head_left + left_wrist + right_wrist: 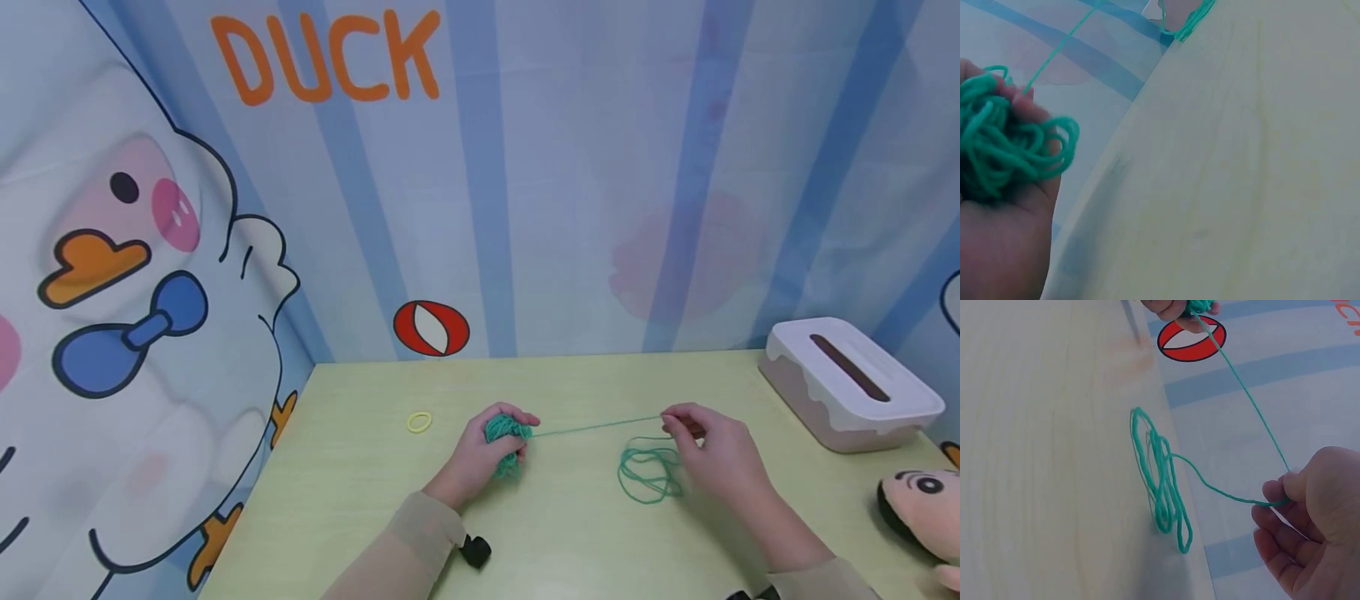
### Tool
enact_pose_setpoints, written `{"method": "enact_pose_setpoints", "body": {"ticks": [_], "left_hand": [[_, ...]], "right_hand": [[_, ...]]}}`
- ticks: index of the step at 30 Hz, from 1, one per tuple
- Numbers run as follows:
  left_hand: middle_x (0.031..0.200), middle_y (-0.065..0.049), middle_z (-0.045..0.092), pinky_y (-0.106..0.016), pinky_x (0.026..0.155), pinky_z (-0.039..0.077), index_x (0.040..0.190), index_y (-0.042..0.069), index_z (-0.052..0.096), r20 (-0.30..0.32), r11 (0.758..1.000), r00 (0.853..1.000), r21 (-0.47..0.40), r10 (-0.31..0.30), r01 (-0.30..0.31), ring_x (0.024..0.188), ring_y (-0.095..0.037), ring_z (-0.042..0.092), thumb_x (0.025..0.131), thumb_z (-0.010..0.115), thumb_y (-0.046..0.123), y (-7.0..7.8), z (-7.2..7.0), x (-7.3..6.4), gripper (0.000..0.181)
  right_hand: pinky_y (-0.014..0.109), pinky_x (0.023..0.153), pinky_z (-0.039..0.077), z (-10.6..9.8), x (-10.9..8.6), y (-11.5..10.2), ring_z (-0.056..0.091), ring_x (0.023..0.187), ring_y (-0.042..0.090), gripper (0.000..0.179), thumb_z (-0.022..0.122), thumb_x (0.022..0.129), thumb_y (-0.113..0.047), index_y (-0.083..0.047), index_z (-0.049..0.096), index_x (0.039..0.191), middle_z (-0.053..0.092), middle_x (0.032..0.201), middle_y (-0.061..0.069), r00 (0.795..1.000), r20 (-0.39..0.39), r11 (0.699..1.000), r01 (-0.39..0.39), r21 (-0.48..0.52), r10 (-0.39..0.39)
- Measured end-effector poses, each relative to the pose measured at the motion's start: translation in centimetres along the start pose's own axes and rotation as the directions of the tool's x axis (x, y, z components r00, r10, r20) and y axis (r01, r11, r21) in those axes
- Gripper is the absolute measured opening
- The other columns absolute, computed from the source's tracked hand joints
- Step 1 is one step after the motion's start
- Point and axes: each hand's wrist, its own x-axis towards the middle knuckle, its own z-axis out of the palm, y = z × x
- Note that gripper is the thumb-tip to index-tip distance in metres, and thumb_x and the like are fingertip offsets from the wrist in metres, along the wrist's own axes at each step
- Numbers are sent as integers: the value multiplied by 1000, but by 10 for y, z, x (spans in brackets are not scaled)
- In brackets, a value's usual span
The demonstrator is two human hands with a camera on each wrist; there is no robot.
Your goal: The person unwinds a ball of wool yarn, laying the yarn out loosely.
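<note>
A bundle of green yarn (507, 428) sits in my left hand (477, 450), with the fingers and thumb curled round it. In the left wrist view loose loops of the yarn bundle (1016, 140) stick out past the fingers. One taut strand (596, 426) runs from the bundle to my right hand (716, 450), where thumb and index finger pinch it. From that pinch the strand drops to a loose pile of yarn loops (648, 471) on the table, just left of the right hand. The right wrist view shows the pile (1161, 481) lying flat.
A yellow ring (419, 422) lies on the pale table (360, 500) left of my left hand. At the back right stands a white-and-brown tissue box (847, 383), with a plush toy (926, 508) in front of it. A printed duck curtain (570, 167) hangs behind the table.
</note>
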Motion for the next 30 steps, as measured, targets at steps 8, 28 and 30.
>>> {"method": "enact_pose_setpoints", "body": {"ticks": [8,28,30], "left_hand": [[109,-7,69,-33,87,63,135,9,61,-118,1000,993,1,13,-13,89,-21,70,108,72,29,1,-2,1,36],[117,-7,73,-32,98,63,128,18,65,-115,999,993,29,-10,14,96,-20,77,104,78,21,1,1,1,28],[122,-8,72,-32,98,63,132,15,64,-116,999,993,45,-7,12,97,-20,76,103,79,22,1,1,1,33]], "right_hand": [[50,83,61,-9,-1,21,78,94,33,17,70,107,-17,-5,80,115,84,102,11,997,46,996,-62,-65,65],[47,80,54,-1,5,23,69,89,25,15,76,100,-19,-7,82,106,79,97,7,954,241,976,-143,-165,180],[44,78,54,3,6,14,69,89,24,17,74,101,-19,-6,81,110,79,100,8,959,226,980,-141,-140,170]]}}
